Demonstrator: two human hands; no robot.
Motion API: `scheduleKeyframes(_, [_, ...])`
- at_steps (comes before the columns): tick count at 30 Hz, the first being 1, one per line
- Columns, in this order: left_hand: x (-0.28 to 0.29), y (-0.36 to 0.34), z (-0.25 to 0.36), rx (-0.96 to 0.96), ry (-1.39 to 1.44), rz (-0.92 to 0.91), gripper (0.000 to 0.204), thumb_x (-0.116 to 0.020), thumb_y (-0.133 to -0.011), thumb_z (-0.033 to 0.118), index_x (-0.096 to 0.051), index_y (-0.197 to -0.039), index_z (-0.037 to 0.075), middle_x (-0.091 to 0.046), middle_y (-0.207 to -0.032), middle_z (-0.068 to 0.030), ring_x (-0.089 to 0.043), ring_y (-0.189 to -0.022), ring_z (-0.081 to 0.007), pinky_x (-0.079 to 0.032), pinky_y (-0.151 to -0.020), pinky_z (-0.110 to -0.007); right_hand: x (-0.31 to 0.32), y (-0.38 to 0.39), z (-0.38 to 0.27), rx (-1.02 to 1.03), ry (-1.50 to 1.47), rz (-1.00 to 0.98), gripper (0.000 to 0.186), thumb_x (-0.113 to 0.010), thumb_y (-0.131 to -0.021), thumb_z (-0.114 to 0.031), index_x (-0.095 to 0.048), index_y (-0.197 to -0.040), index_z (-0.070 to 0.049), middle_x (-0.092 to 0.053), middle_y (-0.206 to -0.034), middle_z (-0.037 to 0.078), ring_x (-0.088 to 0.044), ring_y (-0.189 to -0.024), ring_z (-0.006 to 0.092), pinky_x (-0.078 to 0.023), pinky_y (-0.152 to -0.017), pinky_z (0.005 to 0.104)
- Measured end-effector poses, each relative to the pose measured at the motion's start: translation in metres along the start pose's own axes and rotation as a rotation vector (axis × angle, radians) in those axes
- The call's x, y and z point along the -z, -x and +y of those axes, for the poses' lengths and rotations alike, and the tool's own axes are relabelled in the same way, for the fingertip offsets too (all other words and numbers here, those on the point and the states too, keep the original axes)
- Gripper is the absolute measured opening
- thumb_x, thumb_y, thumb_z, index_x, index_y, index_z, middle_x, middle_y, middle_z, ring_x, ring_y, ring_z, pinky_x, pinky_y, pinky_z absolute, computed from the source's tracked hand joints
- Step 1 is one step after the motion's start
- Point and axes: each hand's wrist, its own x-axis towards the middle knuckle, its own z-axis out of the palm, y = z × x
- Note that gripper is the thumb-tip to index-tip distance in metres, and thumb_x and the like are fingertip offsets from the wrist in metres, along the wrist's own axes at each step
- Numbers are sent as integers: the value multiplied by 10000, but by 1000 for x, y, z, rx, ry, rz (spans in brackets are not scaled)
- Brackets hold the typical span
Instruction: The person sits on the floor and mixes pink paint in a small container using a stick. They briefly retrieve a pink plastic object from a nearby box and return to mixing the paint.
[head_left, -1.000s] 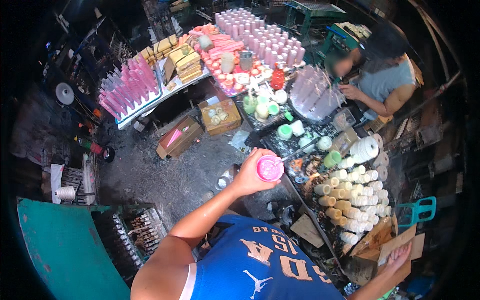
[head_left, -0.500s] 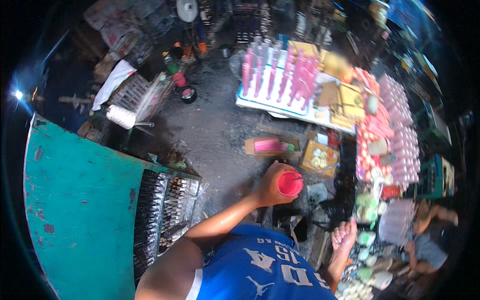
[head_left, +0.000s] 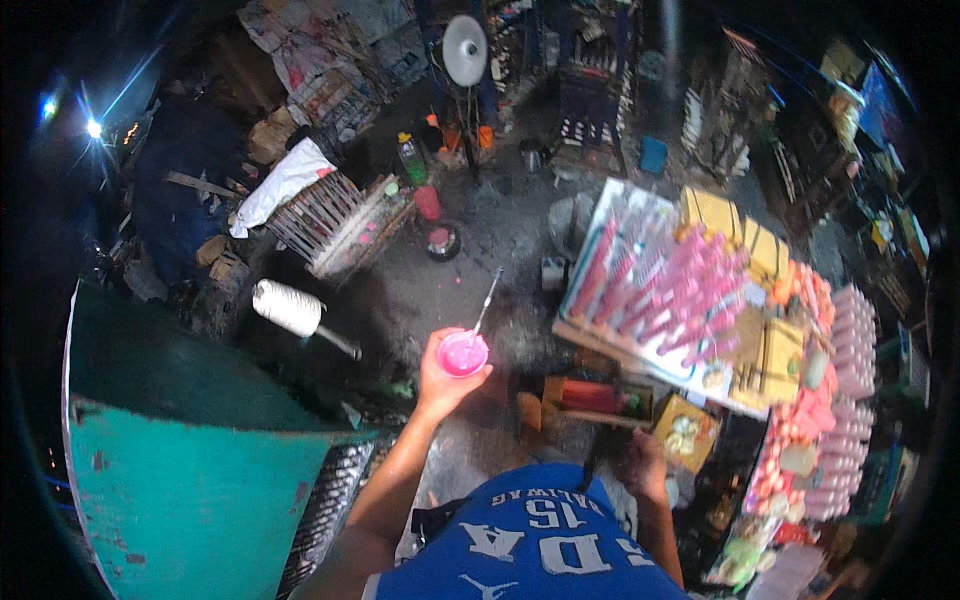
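My left hand [head_left: 441, 388] is wrapped around a small pink cup [head_left: 461, 362] of bright pink liquid, held out ahead of my body. A thin brush or stick [head_left: 488, 301] stands in the cup and leans up over its far rim. My right hand [head_left: 645, 465] is lower and to the right, near a cardboard box [head_left: 550, 396] with red and green things inside. Its fingers are dim and blurred, so whether they hold anything is unclear. Beside that hand lies a shallow yellow-brown box [head_left: 672, 415] with pale round pieces in it.
Many tall pink pieces lean on a white-topped table [head_left: 590, 338] at right, beside yellow boxes [head_left: 768, 248]. Stacked pink trays [head_left: 850, 350] stand farther right. A green metal panel [head_left: 190, 490] fills the lower left. A white roll on a rod [head_left: 290, 308] and small pots [head_left: 441, 241] lie ahead.
My left hand has carried the pink cup left and farther out. My right hand has come from the far right toward the boxes. The whole view has swung round.
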Motion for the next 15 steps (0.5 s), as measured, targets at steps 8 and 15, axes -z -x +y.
scheduleKeyframes(8, [45,-221,-9,-96,24,140,695,-947,-726,5,-572,-1309,58,-695,-1163,-36,-675,-1060,-135,-577,-952,-320,-169,-146,-100,4,202,-148,455,-642,-1062,-393,-474,-706,-163,-413,-572,-6,-344,-406,143,-277,-378,326])
scheduleKeyframes(15, [97,-390,-38,-196,-63,194,618,-928,-802,-33,-575,-1301,60,-700,-1074,-62,-701,-853,-140,-594,-712,-291,-277,-257,-140,35,271,-276,487,-664,-1073,-389,-511,-680,-145,-476,-569,8,-404,-422,149,-308,-407,353])
